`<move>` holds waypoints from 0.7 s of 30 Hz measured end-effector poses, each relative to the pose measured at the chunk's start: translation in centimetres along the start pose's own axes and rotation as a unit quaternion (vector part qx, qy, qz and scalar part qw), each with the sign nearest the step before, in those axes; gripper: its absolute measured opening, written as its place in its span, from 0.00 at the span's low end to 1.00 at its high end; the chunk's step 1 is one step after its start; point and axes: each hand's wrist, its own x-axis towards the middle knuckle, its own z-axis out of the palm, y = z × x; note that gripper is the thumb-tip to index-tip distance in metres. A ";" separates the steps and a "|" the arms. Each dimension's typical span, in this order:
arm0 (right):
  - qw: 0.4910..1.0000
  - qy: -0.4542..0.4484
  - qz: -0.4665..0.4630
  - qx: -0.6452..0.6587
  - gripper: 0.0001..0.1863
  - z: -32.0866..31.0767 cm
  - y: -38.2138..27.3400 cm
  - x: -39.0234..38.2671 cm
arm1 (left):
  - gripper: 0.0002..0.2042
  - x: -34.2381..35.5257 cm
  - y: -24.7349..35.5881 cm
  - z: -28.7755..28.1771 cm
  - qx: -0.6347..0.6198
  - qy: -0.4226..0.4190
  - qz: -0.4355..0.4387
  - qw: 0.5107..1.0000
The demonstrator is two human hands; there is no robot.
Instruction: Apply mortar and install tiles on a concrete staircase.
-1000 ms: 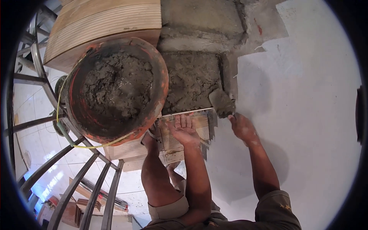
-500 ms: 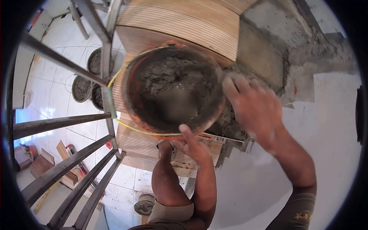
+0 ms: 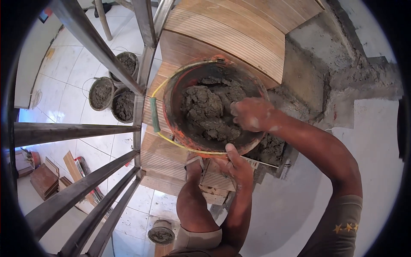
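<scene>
A round orange-and-black bucket (image 3: 172,124) is tilted so that I look into it. Wet grey mortar (image 3: 204,107) lies heaped inside. Its yellow wire handle hangs over the left side with a green grip (image 3: 155,114). My left hand (image 3: 236,168) clasps the near rim, thumb on top and fingers underneath. Inside the right part of the bucket, my right hand (image 3: 253,115) is closed beside the mortar. Whatever its curled fingers may hold is hidden.
Wood-look tiled stairs (image 3: 222,32) rise ahead. A metal railing (image 3: 92,47) runs along the left. Beyond it, several mortar buckets (image 3: 102,94) stand on white floor tiles. Bare cement (image 3: 306,75) and a grey-white wall (image 3: 372,141) lie on the right.
My right hand has moved left from beside the rim into the bucket. A lump of mortar now shows where a grey blur was. The left hand keeps its hold; the view has shifted.
</scene>
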 end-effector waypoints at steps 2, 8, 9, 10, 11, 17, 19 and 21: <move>0.995 -0.017 0.008 0.095 0.14 1.4 -0.4 0.3 | 0.41 0.1 -0.3 -0.1 0.008 -0.007 0.043 0.999; 0.975 -0.020 0.028 0.221 0.19 1.4 -1.0 -0.9 | 0.36 0.8 -1.6 -0.5 -0.001 -0.010 0.084 0.996; 0.957 -0.039 0.055 0.281 0.19 1.2 -1.5 -0.7 | 0.36 0.8 -1.7 -0.4 -0.007 -0.012 0.081 0.997; 0.937 -0.057 0.094 0.333 0.19 1.2 -2.0 -0.4 | 0.36 0.8 -1.8 -0.2 0.013 -0.001 0.092 0.996; 0.906 -0.070 0.102 0.405 0.20 1.1 -2.4 -0.4 | 0.36 0.7 -1.8 -0.1 0.036 -0.001 0.091 0.995; 0.870 -0.101 0.105 0.471 0.14 0.9 -2.0 -1.9 | 0.38 0.0 -1.7 0.9 -0.029 0.033 0.067 0.997; 0.870 -0.089 0.093 0.476 0.14 0.5 -1.5 -2.4 | 0.40 0.2 -1.8 1.2 -0.081 0.011 0.104 0.991; 0.870 -0.085 0.089 0.478 0.15 0.1 -1.0 -2.8 | 0.41 0.7 -2.0 1.2 -0.112 0.000 0.118 0.987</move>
